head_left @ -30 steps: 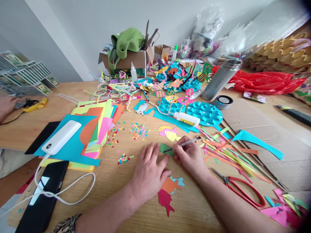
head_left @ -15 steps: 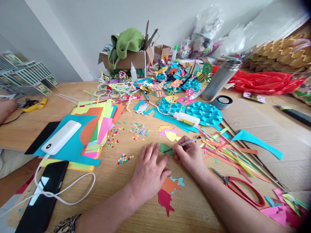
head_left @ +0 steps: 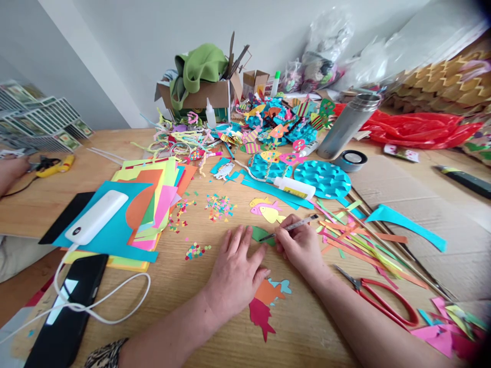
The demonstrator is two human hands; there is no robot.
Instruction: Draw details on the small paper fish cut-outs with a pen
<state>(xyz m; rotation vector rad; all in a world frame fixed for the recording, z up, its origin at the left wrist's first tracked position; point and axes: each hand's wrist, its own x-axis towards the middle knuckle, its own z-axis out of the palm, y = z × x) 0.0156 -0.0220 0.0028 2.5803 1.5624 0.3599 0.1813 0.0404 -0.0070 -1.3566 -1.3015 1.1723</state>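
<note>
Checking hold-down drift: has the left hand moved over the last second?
No. The left hand shows no visible shift in any direction, judged against the orange paper fish lying on the table.

Saw a wooden bench [head_left: 171, 306], thickly strewn. Found a paper stack [head_left: 126, 237] and a phone [head_left: 83, 286] at the left, confetti [head_left: 220, 205] in small heaps near the stack. Toward the middle, noted green paper [head_left: 258, 233] between two clusters of paper fish [head_left: 262, 314]. On the right, spotted strips [head_left: 397, 238], red-handled scissors [head_left: 360, 284], scraps [head_left: 437, 337] and flat cardboard [head_left: 406, 212]; farther back, a flask [head_left: 345, 128] beside a lid [head_left: 352, 160].
</note>
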